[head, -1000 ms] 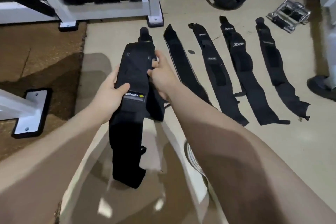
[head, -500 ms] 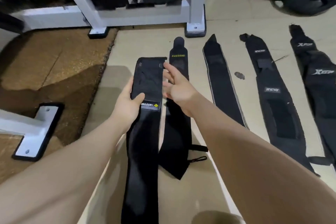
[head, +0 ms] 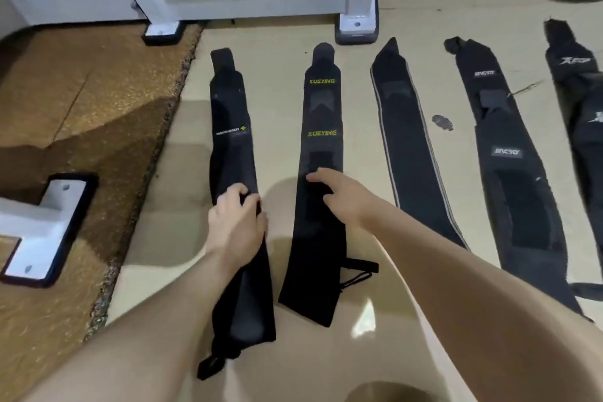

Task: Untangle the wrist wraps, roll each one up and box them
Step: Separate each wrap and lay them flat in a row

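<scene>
On the tan floor (head: 280, 81), the left hand (head: 235, 226) pinches the leftmost wrist wrap (head: 232, 147) at mid-length; the right hand (head: 339, 194) rests slack-fingered on the XUEYING wrap (head: 321, 206), holding nothing. Soft, light webbing, probably best rolled from one end. Further wraps (head: 408, 147) lie alongside; no box is visible.

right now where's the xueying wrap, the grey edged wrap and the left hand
xueying wrap (head: 322, 133), head view, on its lower yellow logo
grey edged wrap (head: 408, 140), head view, on its black middle
left hand (head: 236, 225), head view, on its back
</scene>
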Demonstrator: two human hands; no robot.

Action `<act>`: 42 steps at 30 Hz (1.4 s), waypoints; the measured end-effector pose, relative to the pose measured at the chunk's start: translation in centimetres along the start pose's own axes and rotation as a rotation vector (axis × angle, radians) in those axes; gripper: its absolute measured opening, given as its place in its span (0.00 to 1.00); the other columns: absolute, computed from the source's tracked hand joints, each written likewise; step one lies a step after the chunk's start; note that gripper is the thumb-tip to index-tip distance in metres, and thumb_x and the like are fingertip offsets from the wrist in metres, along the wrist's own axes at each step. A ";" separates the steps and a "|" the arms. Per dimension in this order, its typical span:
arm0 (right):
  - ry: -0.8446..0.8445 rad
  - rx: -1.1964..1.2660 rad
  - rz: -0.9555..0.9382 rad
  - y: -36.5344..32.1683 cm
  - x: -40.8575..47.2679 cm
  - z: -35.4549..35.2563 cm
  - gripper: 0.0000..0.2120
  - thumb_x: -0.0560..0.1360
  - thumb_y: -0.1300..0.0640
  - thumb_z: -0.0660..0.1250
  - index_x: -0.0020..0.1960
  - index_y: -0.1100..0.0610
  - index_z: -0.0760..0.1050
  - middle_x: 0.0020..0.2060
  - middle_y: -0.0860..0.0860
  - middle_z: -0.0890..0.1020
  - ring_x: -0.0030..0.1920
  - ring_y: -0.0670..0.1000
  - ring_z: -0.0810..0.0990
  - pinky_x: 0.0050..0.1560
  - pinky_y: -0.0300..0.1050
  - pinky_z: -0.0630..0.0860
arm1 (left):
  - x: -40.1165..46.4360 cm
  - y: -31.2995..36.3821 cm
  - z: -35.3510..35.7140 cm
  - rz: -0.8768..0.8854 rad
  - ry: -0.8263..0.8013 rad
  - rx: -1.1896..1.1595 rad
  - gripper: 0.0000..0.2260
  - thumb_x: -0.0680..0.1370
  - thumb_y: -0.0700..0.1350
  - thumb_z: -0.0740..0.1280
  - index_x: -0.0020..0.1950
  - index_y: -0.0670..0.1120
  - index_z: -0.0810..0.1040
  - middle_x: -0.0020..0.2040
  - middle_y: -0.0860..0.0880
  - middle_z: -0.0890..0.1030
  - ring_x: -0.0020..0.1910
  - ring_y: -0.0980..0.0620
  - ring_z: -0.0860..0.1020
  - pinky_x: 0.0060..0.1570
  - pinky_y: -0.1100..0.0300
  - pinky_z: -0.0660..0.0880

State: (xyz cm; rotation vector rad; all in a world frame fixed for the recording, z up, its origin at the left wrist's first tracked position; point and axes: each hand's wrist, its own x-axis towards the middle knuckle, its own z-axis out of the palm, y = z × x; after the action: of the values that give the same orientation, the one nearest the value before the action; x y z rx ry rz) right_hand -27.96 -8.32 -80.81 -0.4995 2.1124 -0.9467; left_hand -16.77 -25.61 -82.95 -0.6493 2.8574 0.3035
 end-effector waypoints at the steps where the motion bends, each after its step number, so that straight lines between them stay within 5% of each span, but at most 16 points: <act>1: -0.041 -0.047 0.015 0.7 -0.5 0.3 0.25 0.77 0.72 0.52 0.67 0.54 0.71 0.72 0.51 0.66 0.72 0.53 0.63 0.71 0.43 0.59 | -1.2 0.5 0.8 -0.044 -0.056 0.001 0.16 0.79 0.50 0.61 0.62 0.42 0.74 0.65 0.42 0.69 0.61 0.41 0.69 0.57 0.50 0.67; 5: -0.237 -0.516 -0.087 2.3 -2.5 2.6 0.20 0.77 0.66 0.55 0.64 0.51 0.75 0.66 0.50 0.69 0.68 0.53 0.65 0.69 0.48 0.64 | -3.2 1.1 2.8 -0.134 -0.196 -0.135 0.31 0.77 0.63 0.59 0.72 0.43 0.62 0.71 0.42 0.62 0.70 0.42 0.63 0.67 0.50 0.65; 8: -0.221 -0.787 -0.153 2.8 -3.4 4.0 0.21 0.81 0.49 0.56 0.73 0.50 0.63 0.73 0.51 0.61 0.76 0.54 0.51 0.75 0.54 0.49 | -3.1 -0.1 3.6 -0.027 -0.284 0.024 0.41 0.77 0.64 0.59 0.79 0.44 0.43 0.79 0.43 0.42 0.78 0.44 0.45 0.74 0.50 0.52; 11: -0.226 -0.962 -0.032 3.4 -3.8 4.7 0.37 0.77 0.37 0.56 0.78 0.51 0.45 0.78 0.50 0.44 0.77 0.54 0.38 0.73 0.59 0.38 | -2.0 -1.4 3.1 0.026 -0.357 0.135 0.41 0.78 0.60 0.62 0.79 0.45 0.41 0.79 0.44 0.40 0.78 0.44 0.44 0.75 0.52 0.51; 13: -0.148 -0.969 0.027 3.7 -4.3 5.0 0.41 0.77 0.37 0.58 0.78 0.51 0.39 0.78 0.51 0.40 0.77 0.55 0.39 0.74 0.59 0.40 | -2.1 -1.0 2.2 0.075 -0.328 0.134 0.31 0.80 0.52 0.62 0.78 0.44 0.52 0.79 0.44 0.51 0.77 0.42 0.51 0.71 0.51 0.58; 15: 0.098 -0.825 0.033 3.6 -5.1 5.6 0.38 0.76 0.43 0.63 0.77 0.54 0.48 0.77 0.54 0.52 0.75 0.56 0.53 0.72 0.55 0.54 | -3.5 0.3 1.9 0.099 -0.201 -0.040 0.11 0.80 0.44 0.56 0.62 0.48 0.68 0.64 0.45 0.70 0.67 0.42 0.67 0.55 0.52 0.67; 17: 0.340 -0.542 0.128 3.4 -6.1 6.3 0.26 0.75 0.49 0.67 0.68 0.56 0.63 0.64 0.54 0.69 0.63 0.56 0.69 0.60 0.49 0.69 | -5.7 2.2 1.9 0.033 -0.212 -0.276 0.11 0.81 0.42 0.55 0.61 0.49 0.71 0.59 0.48 0.73 0.59 0.46 0.71 0.52 0.55 0.67; 19: 0.360 -0.257 0.315 3.4 -7.0 7.2 0.18 0.75 0.50 0.67 0.59 0.57 0.69 0.55 0.54 0.75 0.56 0.56 0.74 0.52 0.49 0.73 | -7.6 3.8 2.3 -0.156 -0.370 -0.624 0.12 0.82 0.46 0.57 0.64 0.47 0.72 0.55 0.49 0.76 0.52 0.52 0.74 0.48 0.64 0.69; 22: 0.294 0.083 0.374 3.6 -7.7 8.1 0.15 0.76 0.55 0.64 0.61 0.59 0.70 0.56 0.55 0.77 0.56 0.56 0.76 0.56 0.50 0.75 | -9.0 4.8 1.9 -0.247 -0.410 -0.942 0.10 0.81 0.48 0.60 0.43 0.45 0.73 0.37 0.51 0.73 0.33 0.60 0.72 0.29 0.73 0.65; 26: 0.148 0.906 0.393 2.6 -8.8 8.0 0.19 0.78 0.55 0.65 0.67 0.56 0.68 0.56 0.54 0.79 0.54 0.53 0.79 0.53 0.49 0.78 | -9.1 4.4 0.4 -0.275 -0.474 -1.264 0.11 0.79 0.41 0.66 0.61 0.41 0.76 0.51 0.46 0.83 0.46 0.53 0.81 0.41 0.69 0.77; 29: 0.093 1.200 0.316 2.6 -9.7 8.2 0.16 0.79 0.58 0.62 0.65 0.62 0.68 0.51 0.56 0.80 0.48 0.54 0.81 0.41 0.46 0.80 | -9.2 2.5 0.2 -0.150 -0.580 -1.279 0.19 0.77 0.38 0.67 0.68 0.45 0.71 0.56 0.48 0.83 0.54 0.51 0.82 0.56 0.58 0.77; 31: 0.119 1.297 0.318 2.7 -10.1 8.6 0.15 0.78 0.62 0.63 0.63 0.65 0.68 0.53 0.61 0.80 0.48 0.58 0.82 0.39 0.48 0.81 | -10.0 1.7 0.2 -0.068 -0.640 -1.162 0.18 0.77 0.38 0.67 0.67 0.49 0.71 0.53 0.51 0.84 0.50 0.54 0.83 0.50 0.60 0.78; 34: 0.140 1.088 0.433 2.6 -10.8 9.3 0.21 0.75 0.64 0.67 0.64 0.63 0.61 0.55 0.63 0.79 0.49 0.60 0.83 0.46 0.52 0.82 | -11.2 1.9 0.7 -0.079 -0.622 -0.841 0.10 0.79 0.47 0.66 0.60 0.49 0.76 0.45 0.50 0.84 0.40 0.52 0.83 0.43 0.60 0.78; 38: 0.113 0.268 0.507 2.5 -12.2 10.8 0.15 0.75 0.64 0.64 0.55 0.58 0.59 0.42 0.57 0.74 0.36 0.56 0.78 0.29 0.45 0.75 | -13.0 2.3 1.7 -0.409 -0.639 -0.562 0.14 0.80 0.54 0.63 0.50 0.42 0.74 0.30 0.50 0.80 0.25 0.55 0.74 0.29 0.62 0.68; 40: 0.218 -0.330 0.349 3.1 -12.7 11.8 0.11 0.73 0.66 0.59 0.53 0.59 0.62 0.47 0.57 0.72 0.43 0.59 0.75 0.36 0.47 0.69 | -13.6 2.4 2.1 -0.347 -0.632 -0.359 0.16 0.80 0.55 0.60 0.52 0.42 0.73 0.34 0.50 0.79 0.30 0.54 0.74 0.34 0.60 0.70; 42: 0.317 -0.618 0.109 3.5 -13.1 12.7 0.13 0.72 0.67 0.60 0.56 0.59 0.68 0.51 0.56 0.71 0.49 0.59 0.73 0.40 0.47 0.66 | -14.2 2.6 2.7 -0.177 -0.481 -0.079 0.18 0.80 0.57 0.61 0.57 0.42 0.71 0.46 0.47 0.77 0.43 0.49 0.76 0.39 0.58 0.70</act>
State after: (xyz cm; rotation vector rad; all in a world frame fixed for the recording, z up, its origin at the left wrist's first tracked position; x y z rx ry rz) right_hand -10.03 -4.06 -82.83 -0.5516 2.6940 -0.3032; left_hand -4.94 -16.98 -81.81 -0.7233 2.3251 0.4737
